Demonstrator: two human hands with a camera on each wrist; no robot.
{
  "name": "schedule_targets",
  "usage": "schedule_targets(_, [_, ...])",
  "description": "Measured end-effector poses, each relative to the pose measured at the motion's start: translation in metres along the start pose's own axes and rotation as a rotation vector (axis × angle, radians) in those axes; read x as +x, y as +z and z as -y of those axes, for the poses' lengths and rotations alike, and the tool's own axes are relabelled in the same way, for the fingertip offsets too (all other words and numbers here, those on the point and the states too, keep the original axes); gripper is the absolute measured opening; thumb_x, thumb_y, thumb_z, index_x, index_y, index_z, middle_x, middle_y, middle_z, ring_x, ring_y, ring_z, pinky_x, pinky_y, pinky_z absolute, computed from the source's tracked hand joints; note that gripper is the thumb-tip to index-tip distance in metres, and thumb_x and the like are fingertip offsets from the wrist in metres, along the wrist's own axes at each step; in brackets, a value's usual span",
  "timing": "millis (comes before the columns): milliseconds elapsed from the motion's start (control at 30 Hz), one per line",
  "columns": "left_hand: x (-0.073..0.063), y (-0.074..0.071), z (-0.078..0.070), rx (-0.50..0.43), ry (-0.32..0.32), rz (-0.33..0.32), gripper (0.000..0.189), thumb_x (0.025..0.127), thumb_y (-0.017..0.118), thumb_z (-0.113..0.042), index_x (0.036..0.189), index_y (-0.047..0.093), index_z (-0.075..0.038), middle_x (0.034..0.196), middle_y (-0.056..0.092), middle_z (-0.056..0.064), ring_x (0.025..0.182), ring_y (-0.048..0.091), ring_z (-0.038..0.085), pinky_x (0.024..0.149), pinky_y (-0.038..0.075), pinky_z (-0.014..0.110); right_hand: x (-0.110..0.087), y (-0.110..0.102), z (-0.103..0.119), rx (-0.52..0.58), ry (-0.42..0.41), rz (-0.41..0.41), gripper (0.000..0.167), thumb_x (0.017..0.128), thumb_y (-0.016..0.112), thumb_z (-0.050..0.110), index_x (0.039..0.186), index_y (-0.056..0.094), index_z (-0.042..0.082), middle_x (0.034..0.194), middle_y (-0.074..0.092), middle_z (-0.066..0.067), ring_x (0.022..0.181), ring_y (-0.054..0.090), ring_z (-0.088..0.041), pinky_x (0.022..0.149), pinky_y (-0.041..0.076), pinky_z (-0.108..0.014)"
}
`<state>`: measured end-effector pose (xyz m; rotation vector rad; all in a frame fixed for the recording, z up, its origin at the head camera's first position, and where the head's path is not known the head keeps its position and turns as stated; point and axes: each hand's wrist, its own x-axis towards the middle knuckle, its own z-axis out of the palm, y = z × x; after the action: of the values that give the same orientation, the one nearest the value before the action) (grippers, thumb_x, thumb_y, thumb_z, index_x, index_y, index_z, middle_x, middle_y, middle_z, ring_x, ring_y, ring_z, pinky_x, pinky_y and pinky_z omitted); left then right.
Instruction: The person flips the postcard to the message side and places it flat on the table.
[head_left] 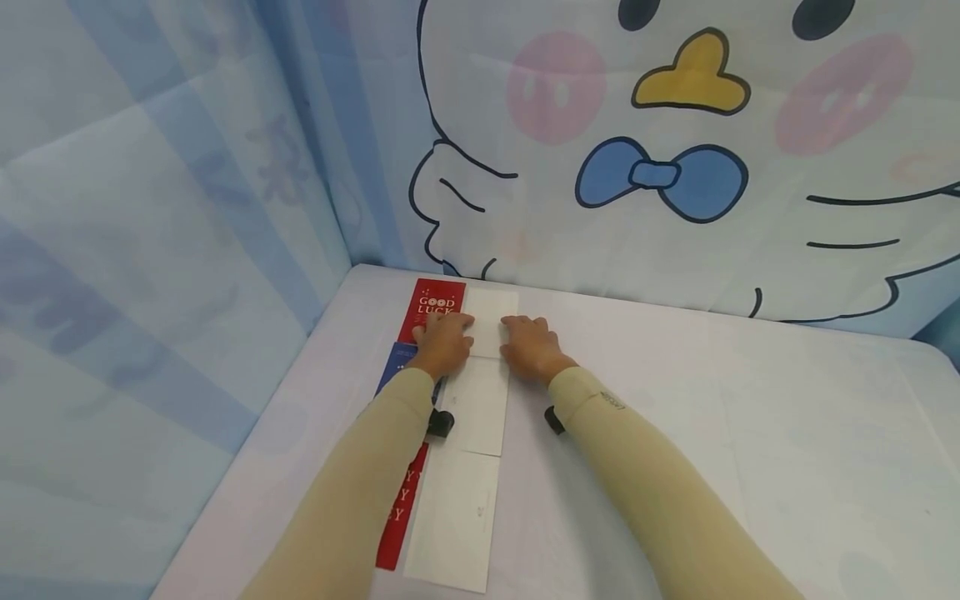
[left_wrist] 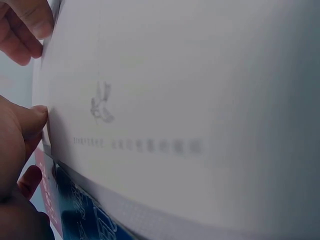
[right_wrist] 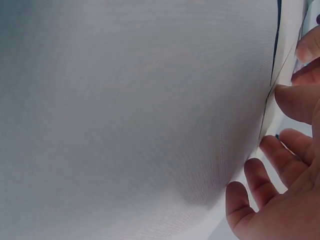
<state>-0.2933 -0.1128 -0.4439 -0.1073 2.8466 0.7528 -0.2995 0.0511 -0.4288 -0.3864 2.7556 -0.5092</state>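
Three white cards lie end to end in a column in the head view: a far card [head_left: 491, 304], a middle card [head_left: 474, 404] and a near card [head_left: 453, 521]. My left hand [head_left: 444, 343] is at the far card's left edge, its thumb and fingertips touching there. On the opposite edge, the right hand [head_left: 534, 346] rests with fingertips against the card and the table. In the left wrist view, a white card [left_wrist: 150, 90] with a faint bird print fills most of the picture. The right wrist view shows the right fingers [right_wrist: 260, 185] spread and slightly bent along the card's side.
Left of the white column runs a row of coloured cards: a red "GOOD LUCK" card [head_left: 438, 290], a blue card [head_left: 397, 360] partly under the left arm, and another red card [head_left: 397, 525]. The white table [head_left: 750, 433] extends right. Printed curtains [head_left: 187, 208] enclose it.
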Motion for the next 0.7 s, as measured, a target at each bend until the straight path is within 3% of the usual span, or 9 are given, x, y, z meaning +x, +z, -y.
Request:
schedule_targets(267, [-0.001, -0.002, 0.000, -0.010, 0.023, -0.038, 0.048, 0.097, 0.068, -0.023, 0.143, 0.057, -0.022, 0.143, 0.052, 0.004, 0.134, 0.033, 0.030, 0.108, 0.025, 0.053, 0.003, -0.003, 0.000, -0.015, -0.019, 0.003, 0.056, 0.100, 0.056, 0.022, 0.152, 0.039, 0.007, 0.152, 0.044, -0.016, 0.132, 0.040, -0.039, 0.110, 0.033, -0.053])
schedule_targets(433, [-0.006, -0.002, 0.003, -0.027, 0.058, -0.075, 0.047, 0.096, 0.068, -0.023, 0.142, 0.058, -0.020, 0.143, 0.052, 0.006, 0.136, 0.035, 0.031, 0.109, 0.025, 0.055, 0.001, 0.002, -0.006, 0.036, -0.013, -0.022, 0.058, 0.100, 0.059, 0.025, 0.152, 0.041, 0.007, 0.154, 0.041, -0.015, 0.138, 0.037, -0.037, 0.114, 0.029, -0.051])
schedule_targets(567, [-0.009, -0.010, 0.009, -0.020, 0.078, -0.087, 0.051, 0.095, 0.070, -0.026, 0.144, 0.056, -0.020, 0.145, 0.052, 0.007, 0.137, 0.035, 0.032, 0.108, 0.026, 0.056, -0.005, 0.001, -0.011, 0.085, -0.032, -0.068, 0.058, 0.098, 0.060, 0.028, 0.150, 0.044, 0.008, 0.153, 0.042, -0.014, 0.138, 0.038, -0.036, 0.115, 0.029, -0.051])
schedule_targets(700, [-0.013, -0.023, 0.019, -0.018, 0.108, -0.096, 0.056, 0.094, 0.071, -0.028, 0.146, 0.053, -0.019, 0.146, 0.052, 0.008, 0.137, 0.036, 0.033, 0.108, 0.027, 0.058, -0.009, -0.004, -0.011, 0.058, -0.074, -0.107, 0.058, 0.097, 0.063, 0.030, 0.148, 0.047, 0.008, 0.151, 0.046, -0.014, 0.136, 0.041, -0.036, 0.113, 0.031, -0.052])
